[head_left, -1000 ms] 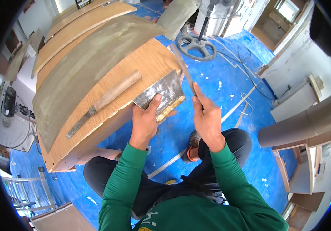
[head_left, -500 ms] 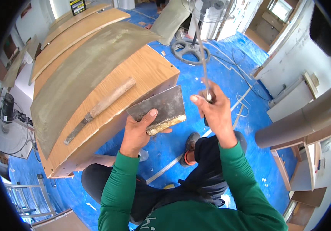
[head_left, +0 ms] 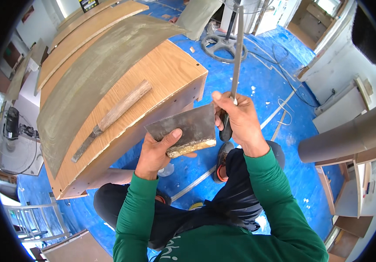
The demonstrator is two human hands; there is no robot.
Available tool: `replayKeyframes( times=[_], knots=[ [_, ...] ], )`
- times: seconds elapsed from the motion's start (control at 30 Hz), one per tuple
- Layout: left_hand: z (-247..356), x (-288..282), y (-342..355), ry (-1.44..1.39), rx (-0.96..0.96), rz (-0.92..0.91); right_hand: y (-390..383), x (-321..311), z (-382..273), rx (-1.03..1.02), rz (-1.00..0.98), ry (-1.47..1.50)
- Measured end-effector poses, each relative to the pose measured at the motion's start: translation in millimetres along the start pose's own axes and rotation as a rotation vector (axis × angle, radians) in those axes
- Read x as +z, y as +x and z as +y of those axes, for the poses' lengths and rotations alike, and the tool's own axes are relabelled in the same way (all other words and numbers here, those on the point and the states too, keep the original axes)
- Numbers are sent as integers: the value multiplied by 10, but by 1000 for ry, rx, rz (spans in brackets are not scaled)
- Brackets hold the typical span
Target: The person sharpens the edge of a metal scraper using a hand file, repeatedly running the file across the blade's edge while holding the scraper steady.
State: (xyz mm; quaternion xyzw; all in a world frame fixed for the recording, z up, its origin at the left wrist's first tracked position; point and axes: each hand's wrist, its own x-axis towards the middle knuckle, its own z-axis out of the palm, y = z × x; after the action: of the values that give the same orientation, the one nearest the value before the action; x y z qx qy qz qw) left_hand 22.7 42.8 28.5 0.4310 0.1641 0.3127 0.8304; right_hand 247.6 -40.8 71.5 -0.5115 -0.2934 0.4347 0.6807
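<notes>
My left hand [head_left: 158,153] is closed on a wide scraper [head_left: 187,124], a dark rectangular metal blade with a worn, yellowish strip along its lower edge. The thumb lies on its face and the fingers pass behind. In my right hand [head_left: 243,124] is a long, narrow flat file [head_left: 237,54], held upright by its dark handle [head_left: 226,129]. The scraper's right upper corner is close to the right fingers; whether they touch, I cannot tell. To the left, a wooden-handled tool with a flat metal blade [head_left: 111,120] lies on the wood-grain cabinet [head_left: 177,63].
A long curved grey-green sheet [head_left: 96,74] covers part of the cabinet top, with boards [head_left: 87,37] beyond. A fan base [head_left: 224,48] stands on blue floor sheeting [head_left: 266,105], where a cable [head_left: 286,72] runs. A rolled brown panel [head_left: 345,139] is at the right, another fan [head_left: 17,146] at the left.
The file has swung more upright and my right hand has come slightly lower, nearer the scraper. My left hand keeps the scraper, its blade turned a little. The view has shifted slightly.
</notes>
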Motion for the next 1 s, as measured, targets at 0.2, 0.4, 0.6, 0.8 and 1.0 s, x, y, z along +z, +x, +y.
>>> replayKeyframes(
  times=[0.2,0.4,0.6,0.8,1.0],
  knots=[
    [-1,-29,31,9,-44,22,-43,-17,-34,12,-7,-164],
    [-33,-32,85,116,15,-9,-61,-20,47,-154,190,-331],
    [-97,5,320,97,25,18,-412,71,171,-452,301,-770],
    [-152,-88,455,97,14,47,-838,165,633,-627,-7,-1136],
    [-193,-80,453,116,-28,104,-844,170,849,-674,-18,-1124]
  ],
)
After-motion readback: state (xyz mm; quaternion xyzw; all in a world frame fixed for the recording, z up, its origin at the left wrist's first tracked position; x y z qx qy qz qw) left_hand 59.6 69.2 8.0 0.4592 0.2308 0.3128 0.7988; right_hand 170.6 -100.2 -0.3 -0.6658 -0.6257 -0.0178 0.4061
